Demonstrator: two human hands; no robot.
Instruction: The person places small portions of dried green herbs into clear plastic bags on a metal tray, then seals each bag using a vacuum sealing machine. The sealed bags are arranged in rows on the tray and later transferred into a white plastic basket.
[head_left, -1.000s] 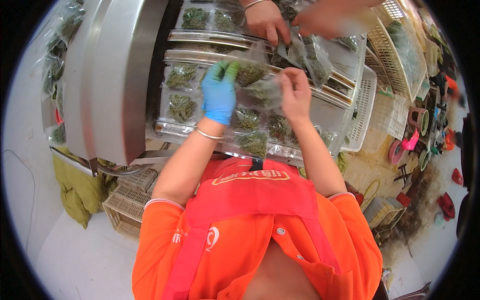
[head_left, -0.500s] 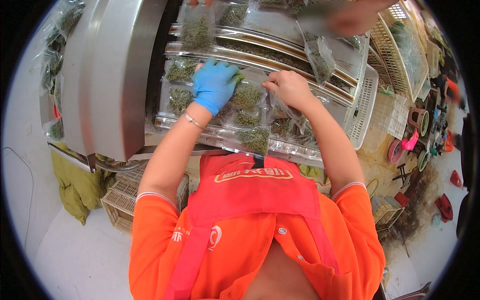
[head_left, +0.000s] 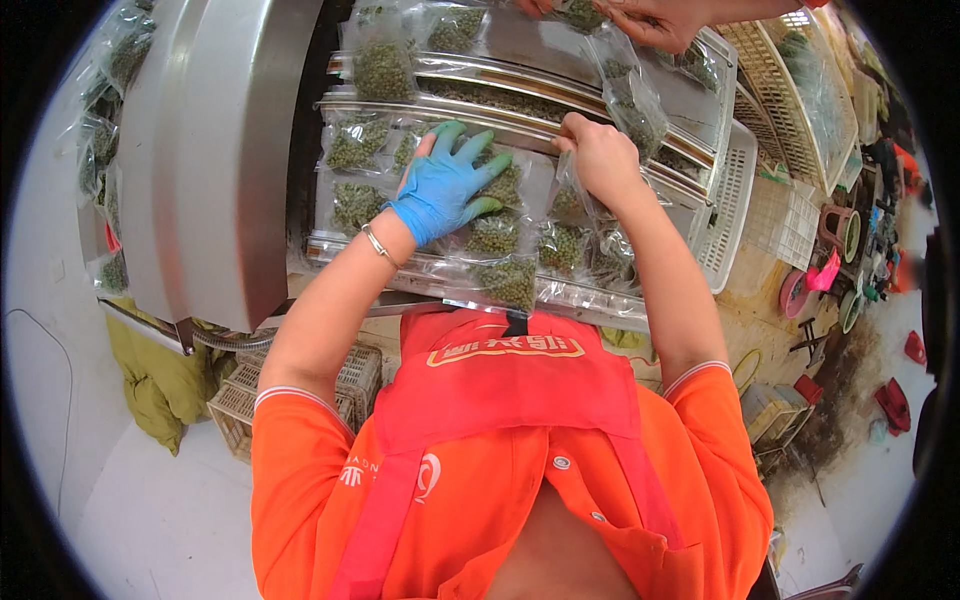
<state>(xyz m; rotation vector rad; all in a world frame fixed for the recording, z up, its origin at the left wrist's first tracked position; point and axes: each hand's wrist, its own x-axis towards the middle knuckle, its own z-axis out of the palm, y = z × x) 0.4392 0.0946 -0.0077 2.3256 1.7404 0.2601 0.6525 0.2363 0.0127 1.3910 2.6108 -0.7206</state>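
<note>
My left hand (head_left: 450,185), in a blue glove with green-tinted fingertips, lies flat with its fingers spread over clear plastic bags of small green berries like peppercorns. Part of the bags under it is hidden. Toward me, the lower end of one bag (head_left: 505,282) hangs over the metal rail. My bare right hand (head_left: 608,165) is closed, thumb and forefinger pinching the upper edge of another clear bag (head_left: 568,205), which also has green berries in it. More filled bags (head_left: 357,140) lie left of my gloved hand.
Metal rails (head_left: 500,115) run across the machine bed. A large steel cover (head_left: 215,150) stands at left. Across from me, another person's hands (head_left: 650,22) handle a bag. At right are a white perforated tray (head_left: 735,200) and a cream crate (head_left: 790,90).
My left hand has spread its fingers out over the bags. My right hand has moved slightly right and away from me. The other person's hands have moved farther away.
</note>
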